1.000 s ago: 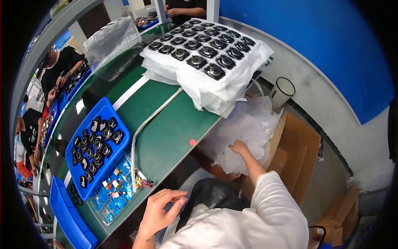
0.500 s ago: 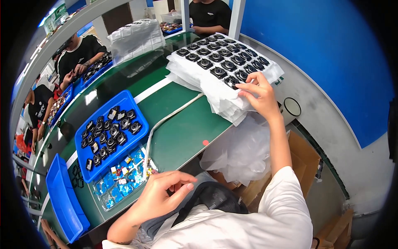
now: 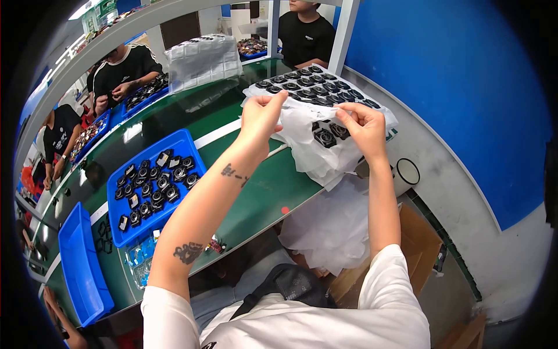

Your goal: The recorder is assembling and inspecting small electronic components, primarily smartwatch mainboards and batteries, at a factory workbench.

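A thin white packing sheet (image 3: 302,116) stretches between my two hands, over the front part of a stack of white padded trays (image 3: 386,116). My left hand (image 3: 260,121) pinches its left side, and my right hand (image 3: 365,129) pinches its right side between thumb and fingertips. Rows of black watch heads (image 3: 318,91) sit in the top tray's pockets behind the sheet. A few more black watch heads (image 3: 325,138) show below the sheet's edge, between my hands.
A blue tray (image 3: 187,141) of loose black watch heads stands left of my forearm. Nearer the left is another blue tray (image 3: 81,262). A clear tray with blue pieces (image 3: 139,256) is partly behind my arm. Crumpled white sheets (image 3: 331,227) hang below the table edge. Several people work across the table.
My left hand has come up from near my body to the tray stack. The packing sheet is now raised between both hands, covering some front watch heads. The view has shifted slightly.
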Tool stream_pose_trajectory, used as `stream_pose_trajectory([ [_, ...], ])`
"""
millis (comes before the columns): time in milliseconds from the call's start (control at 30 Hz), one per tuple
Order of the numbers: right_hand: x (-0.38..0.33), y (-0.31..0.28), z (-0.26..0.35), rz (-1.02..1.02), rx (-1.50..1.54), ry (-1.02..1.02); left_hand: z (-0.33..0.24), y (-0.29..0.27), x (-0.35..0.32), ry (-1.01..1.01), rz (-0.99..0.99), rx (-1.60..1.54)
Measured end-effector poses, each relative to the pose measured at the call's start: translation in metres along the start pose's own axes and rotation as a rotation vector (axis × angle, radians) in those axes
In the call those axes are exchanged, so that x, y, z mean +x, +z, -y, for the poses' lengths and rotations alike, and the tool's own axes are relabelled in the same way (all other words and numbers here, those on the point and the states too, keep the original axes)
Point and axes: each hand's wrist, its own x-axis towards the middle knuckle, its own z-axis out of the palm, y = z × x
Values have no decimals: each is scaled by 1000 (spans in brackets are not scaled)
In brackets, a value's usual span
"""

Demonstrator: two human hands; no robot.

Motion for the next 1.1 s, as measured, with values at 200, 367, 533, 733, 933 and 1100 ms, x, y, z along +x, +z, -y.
stream_pose_trajectory([
  [200, -8, 24, 10, 3, 185, 100, 17, 17, 34, -347, 436, -678],
  [367, -36, 34, 10, -136, 368, 294, 6, 39, 40, -138, 95, -325],
  [533, -45, 13, 11, -197, 367, 499, -4, 15, 25, -30, 161, -83],
  [733, -48, 19, 9, -250, 438, 436, -12, -36, 6, -2, 287, -332],
  [933, -103, 69, 43, 128, 965, 755, -8, -130, -64, 110, 207, -253],
  [1100, -127, 139, 63, 62, 1152, 679, 17, -208, -148, 156, 42, -223],
])
